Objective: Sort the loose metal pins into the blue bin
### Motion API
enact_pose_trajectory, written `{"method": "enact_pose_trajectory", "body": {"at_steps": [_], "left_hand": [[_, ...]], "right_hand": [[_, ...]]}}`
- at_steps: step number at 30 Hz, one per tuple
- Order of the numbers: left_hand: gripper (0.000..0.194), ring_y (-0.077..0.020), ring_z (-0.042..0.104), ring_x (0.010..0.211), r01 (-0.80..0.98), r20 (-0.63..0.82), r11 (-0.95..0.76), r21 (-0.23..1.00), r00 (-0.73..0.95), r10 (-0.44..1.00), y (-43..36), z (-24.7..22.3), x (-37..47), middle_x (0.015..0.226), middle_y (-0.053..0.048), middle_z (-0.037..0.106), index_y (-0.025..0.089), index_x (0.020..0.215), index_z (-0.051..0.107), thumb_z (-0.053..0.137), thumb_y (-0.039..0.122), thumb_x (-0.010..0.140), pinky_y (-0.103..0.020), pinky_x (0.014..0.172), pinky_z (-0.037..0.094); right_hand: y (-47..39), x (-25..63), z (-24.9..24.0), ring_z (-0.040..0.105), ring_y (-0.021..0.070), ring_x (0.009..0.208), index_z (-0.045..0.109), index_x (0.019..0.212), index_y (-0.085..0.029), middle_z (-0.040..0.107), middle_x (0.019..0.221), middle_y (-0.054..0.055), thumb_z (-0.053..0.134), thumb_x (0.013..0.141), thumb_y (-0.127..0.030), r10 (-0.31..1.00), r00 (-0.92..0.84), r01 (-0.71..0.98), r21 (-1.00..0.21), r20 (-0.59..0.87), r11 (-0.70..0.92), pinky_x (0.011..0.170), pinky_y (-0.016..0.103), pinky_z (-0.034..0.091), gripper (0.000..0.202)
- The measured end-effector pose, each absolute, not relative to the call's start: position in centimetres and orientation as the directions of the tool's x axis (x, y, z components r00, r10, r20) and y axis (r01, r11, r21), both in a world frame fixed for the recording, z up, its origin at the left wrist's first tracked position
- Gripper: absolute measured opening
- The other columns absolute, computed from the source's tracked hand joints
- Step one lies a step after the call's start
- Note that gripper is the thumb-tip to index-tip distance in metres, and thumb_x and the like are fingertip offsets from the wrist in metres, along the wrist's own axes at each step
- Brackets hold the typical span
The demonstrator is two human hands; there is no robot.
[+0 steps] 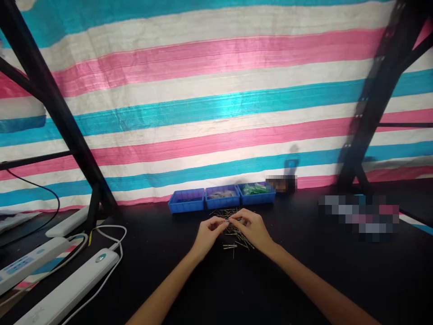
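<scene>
Below frame centre, our left hand (210, 232) and right hand (253, 229) nearly meet over thin metal pieces (241, 237), fingers narrowly pinched, presumably for precision, though we cannot tell what they hold.

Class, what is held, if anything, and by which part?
Cannot be told: between the bare left hand and right hand, above thin, brassy sticks, detail is too small.

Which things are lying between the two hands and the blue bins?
Some of the thin sticks lie there, in front of the middle blue bin, as the head view shows.
</scene>
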State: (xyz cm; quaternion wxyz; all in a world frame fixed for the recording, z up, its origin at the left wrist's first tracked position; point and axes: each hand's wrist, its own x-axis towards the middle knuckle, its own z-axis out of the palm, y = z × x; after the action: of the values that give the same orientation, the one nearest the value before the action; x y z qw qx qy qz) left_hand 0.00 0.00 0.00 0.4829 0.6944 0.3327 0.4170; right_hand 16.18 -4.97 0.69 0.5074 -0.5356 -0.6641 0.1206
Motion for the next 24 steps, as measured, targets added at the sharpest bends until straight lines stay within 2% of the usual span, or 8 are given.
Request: {"method": "enact_pose_trajectory", "body": {"at_steps": [4, 9, 12, 15, 17, 20, 23, 24], "left_hand": [[0.024, -0.0119, 0.051, 0.062, 0.034, 0.309, -0.344, 0.938, 0.365, 0.878, -0.3, 0.5, 0.0, 0.072, -0.001, 0.062, 0.017, 0.075, 0.068, 0.064, 0.040, 0.069, -0.024, 0.061, 0.040], [0.026, -0.0115, 0.051, 0.060, 0.026, 0.284, -0.305, 0.952, 0.301, 0.911, -1.2, 0.7, 0.2, 0.064, 0.000, 0.059, 0.017, 0.068, 0.067, 0.065, 0.043, 0.068, -0.024, 0.059, 0.041], [0.030, -0.0113, 0.052, 0.058, 0.105, 0.297, -0.332, 0.937, 0.258, 0.919, -1.1, 0.6, 0.1, 0.064, 0.000, 0.061, 0.017, 0.075, 0.069, 0.064, 0.046, 0.067, -0.023, 0.055, 0.041], [0.037, -0.0111, 0.052, 0.055, 0.197, 0.343, -0.364, 0.910, 0.134, 0.930, 0.4, 0.4, -0.7, 0.064, -0.002, 0.062, 0.016, 0.083, 0.070, 0.061, 0.049, 0.069, -0.023, 0.053, 0.041], [0.042, -0.0111, 0.052, 0.052, 0.240, 0.371, -0.361, 0.901, 0.005, 0.929, 2.3, 0.4, -1.7, 0.066, -0.004, 0.063, 0.014, 0.089, 0.069, 0.059, 0.050, 0.070, -0.024, 0.053, 0.042], [0.043, -0.0142, 0.054, 0.055, 0.323, 0.401, -0.328, 0.888, -0.193, 0.895, 5.6, 0.9, -3.4, 0.073, -0.007, 0.066, 0.012, 0.099, 0.065, 0.056, 0.046, 0.073, -0.028, 0.057, 0.045], [0.034, -0.0173, 0.057, 0.063, 0.401, 0.427, -0.301, 0.865, -0.273, 0.862, 8.1, 1.6, -4.3, 0.085, -0.009, 0.067, 0.015, 0.103, 0.063, 0.056, 0.032, 0.075, -0.035, 0.069, 0.046], [0.038, -0.0172, 0.057, 0.065, 0.420, 0.441, -0.308, 0.854, -0.267, 0.857, 8.6, 1.8, -4.3, 0.091, -0.010, 0.066, 0.014, 0.110, 0.059, 0.057, 0.026, 0.074, -0.036, 0.073, 0.046]], "right_hand": [[-5.0, 15.7, 0.3, 0.053, 0.0120, 0.054, 0.068, 0.075, -0.022, 0.064, 0.074, 0.001, 0.056, 0.078, -0.040, 0.836, 0.073, 0.574, -0.709, 0.543, 0.410, 0.053, 0.024, 0.042, 0.021], [-5.3, 14.9, 0.0, 0.053, 0.0112, 0.051, 0.068, 0.073, -0.022, 0.063, 0.071, 0.001, 0.054, 0.079, -0.038, 0.859, 0.053, 0.572, -0.721, 0.509, 0.392, 0.052, 0.024, 0.041, 0.022], [-5.3, 15.1, 0.1, 0.053, 0.0113, 0.052, 0.067, 0.078, -0.022, 0.065, 0.076, 0.002, 0.051, 0.080, -0.038, 0.843, 0.107, 0.550, -0.738, 0.527, 0.391, 0.052, 0.024, 0.042, 0.023], [-5.2, 15.7, 0.3, 0.054, 0.0113, 0.052, 0.065, 0.088, -0.023, 0.066, 0.082, 0.001, 0.047, 0.083, -0.035, 0.824, 0.165, 0.568, -0.736, 0.541, 0.369, 0.052, 0.024, 0.042, 0.022], [-5.3, 15.9, 0.4, 0.053, 0.0104, 0.051, 0.063, 0.094, -0.024, 0.066, 0.084, 0.000, 0.046, 0.083, -0.031, 0.823, 0.134, 0.621, -0.694, 0.552, 0.364, 0.054, 0.024, 0.042, 0.021], [-5.7, 15.8, 0.4, 0.053, 0.0088, 0.051, 0.062, 0.094, -0.025, 0.065, 0.083, -0.002, 0.045, 0.084, -0.026, 0.816, -0.044, 0.724, -0.545, 0.576, 0.423, 0.056, 0.023, 0.041, 0.020], [-6.2, 15.3, 0.3, 0.057, 0.0094, 0.059, 0.063, 0.092, -0.024, 0.064, 0.084, -0.002, 0.045, 0.084, -0.023, 0.795, -0.227, 0.770, -0.395, 0.563, 0.500, 0.058, 0.021, 0.039, 0.019], [-6.3, 15.2, 0.3, 0.058, 0.0100, 0.063, 0.063, 0.091, -0.024, 0.064, 0.084, -0.001, 0.046, 0.084, -0.024, 0.792, -0.264, 0.778, -0.364, 0.551, 0.512, 0.058, 0.021, 0.039, 0.018]]}}
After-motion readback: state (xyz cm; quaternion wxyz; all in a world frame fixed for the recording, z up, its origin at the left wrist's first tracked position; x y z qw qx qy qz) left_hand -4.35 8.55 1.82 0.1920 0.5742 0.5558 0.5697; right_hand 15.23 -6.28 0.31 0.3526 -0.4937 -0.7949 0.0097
